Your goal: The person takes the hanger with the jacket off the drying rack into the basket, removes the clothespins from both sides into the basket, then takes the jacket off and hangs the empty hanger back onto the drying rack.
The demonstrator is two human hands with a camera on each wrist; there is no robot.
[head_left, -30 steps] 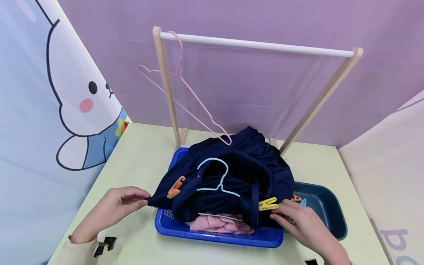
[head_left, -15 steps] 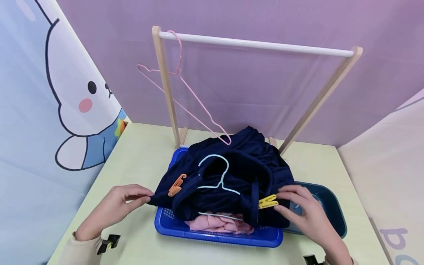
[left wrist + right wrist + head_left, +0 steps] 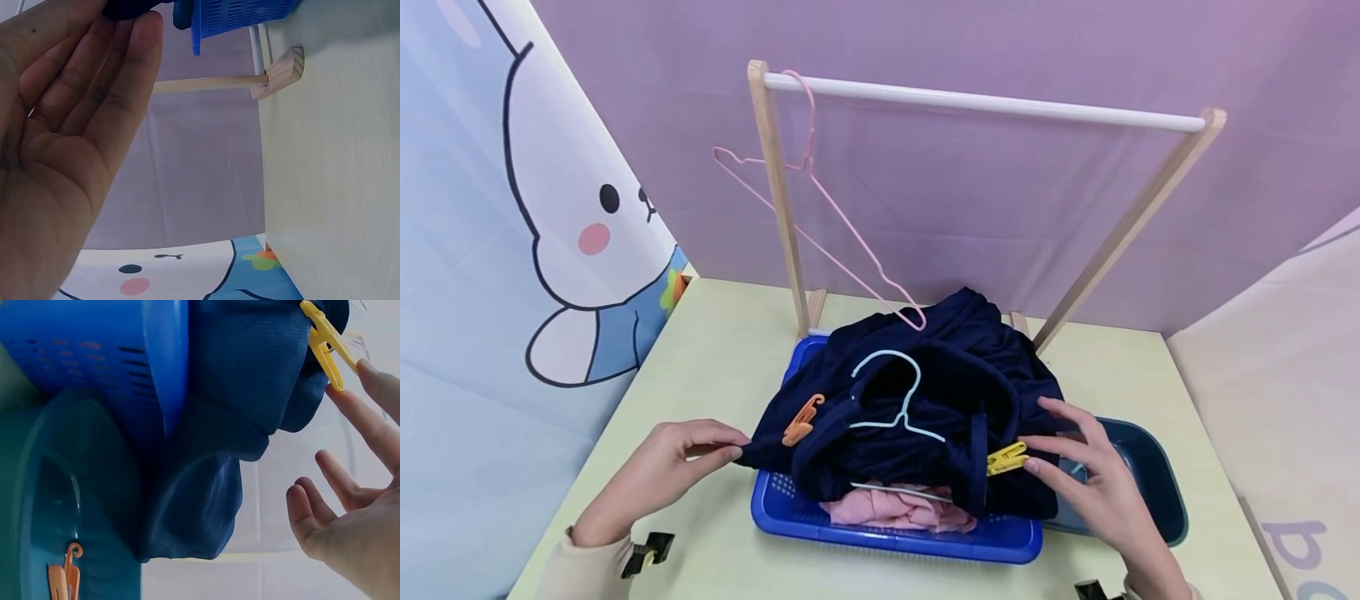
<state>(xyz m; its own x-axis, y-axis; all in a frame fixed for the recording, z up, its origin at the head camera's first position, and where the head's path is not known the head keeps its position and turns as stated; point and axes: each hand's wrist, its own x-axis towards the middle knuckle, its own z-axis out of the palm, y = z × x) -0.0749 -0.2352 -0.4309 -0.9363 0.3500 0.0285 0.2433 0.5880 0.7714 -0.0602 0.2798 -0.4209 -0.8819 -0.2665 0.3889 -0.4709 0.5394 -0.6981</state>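
Note:
My left hand (image 3: 677,462) pinches the outer end of a navy-blue garment (image 3: 970,325) between thumb and fingertips. The garment lies heaped over a blue basket (image 3: 895,546), a light-blue hanger (image 3: 904,414) poking out of its neck opening. An orange clothespin (image 3: 803,419) sits on its left side. On the right, a yellow clothespin (image 3: 1006,458) bites the fabric edge. My right hand (image 3: 1097,479) pinches its handle ends with thumb and one finger, the other fingers spread apart. The right wrist view shows those fingertips at the two handles of the yellow clothespin (image 3: 320,328).
Pink cloth (image 3: 898,508) shows at the basket's front. To the right, a dark teal tub (image 3: 1172,492) holds orange clothespins (image 3: 57,581). Behind stands a wooden rack with a white bar (image 3: 985,102), and a pink hanger (image 3: 842,218) hangs at its left end.
My right hand has drawn back slightly from the cloth and raised its fingers, its thumb and a finger now at the yellow clothespin's handles. The left hand has hardly moved.

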